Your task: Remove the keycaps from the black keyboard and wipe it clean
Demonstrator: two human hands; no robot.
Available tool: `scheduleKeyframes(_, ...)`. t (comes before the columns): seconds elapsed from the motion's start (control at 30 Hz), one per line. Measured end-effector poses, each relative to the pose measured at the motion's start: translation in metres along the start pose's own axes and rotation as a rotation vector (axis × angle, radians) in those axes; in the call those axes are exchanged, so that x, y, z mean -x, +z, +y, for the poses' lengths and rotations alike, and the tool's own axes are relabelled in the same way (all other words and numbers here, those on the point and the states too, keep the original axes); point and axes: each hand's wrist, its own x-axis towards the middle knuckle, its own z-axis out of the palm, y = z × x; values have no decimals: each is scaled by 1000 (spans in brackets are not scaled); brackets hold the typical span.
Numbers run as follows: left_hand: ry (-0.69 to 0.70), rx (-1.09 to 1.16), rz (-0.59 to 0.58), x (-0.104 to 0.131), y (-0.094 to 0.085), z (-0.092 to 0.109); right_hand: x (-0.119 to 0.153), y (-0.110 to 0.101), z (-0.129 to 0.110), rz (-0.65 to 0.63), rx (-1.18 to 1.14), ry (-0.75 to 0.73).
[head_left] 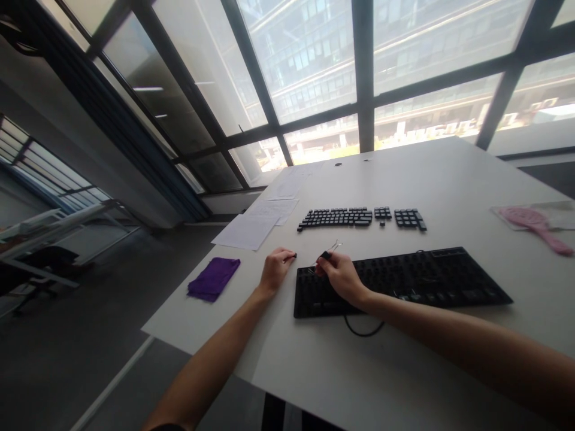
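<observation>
My left hand [275,269] pinches a small black keycap [295,255] just left of the keyboard. In my right hand [344,278] is a wire keycap puller [335,245], its dark grip between thumb and fingers and thin metal wires sticking up. That hand is over the left part of a black keyboard [431,278], whose key area looks stripped of most caps. Behind the keyboard, many loose keycaps [336,216] lie in keyboard-like rows, with smaller groups of keycaps [409,219] to the right.
A folded purple cloth [214,279] lies near the table's left edge, with paper sheets [247,231] behind it. A pink hairbrush-shaped object [532,221] rests on a clear bag at right. The keyboard's cable [365,335] loops in front. Tall windows [309,54] stand beyond the table [453,173].
</observation>
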Motion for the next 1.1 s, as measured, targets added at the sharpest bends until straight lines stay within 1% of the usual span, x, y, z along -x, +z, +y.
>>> scheduleKeyframes(0.17, 36, -48, 8, -35, 23, -9, -1, 0, 2, 8, 16, -8)
scheduleKeyframes(0.3, 26, -111, 49, -66, 41, -16, -2, 0, 4, 6, 1, 1)
scheduleKeyframes(0.37, 15, -142, 71, -77, 46, -18, -1, 0, 4, -3, 4, 3)
scheduleKeyframes(0.47, -4, -168, 93, -89, 51, -20, -1, 0, 4, -11, 5, 10)
scheduleKeyframes(0.63, -55, -183, 119, -98, 55, -26, 0, 0, 2, -37, 14, 32)
scheduleKeyframes(0.8, -98, -174, 106, -101, 59, -33, 1, -1, 2, -39, 26, 45)
scheduleKeyframes(1.1, -95, -136, 125, -102, 62, -35, 2, -1, 1, -37, 26, 53)
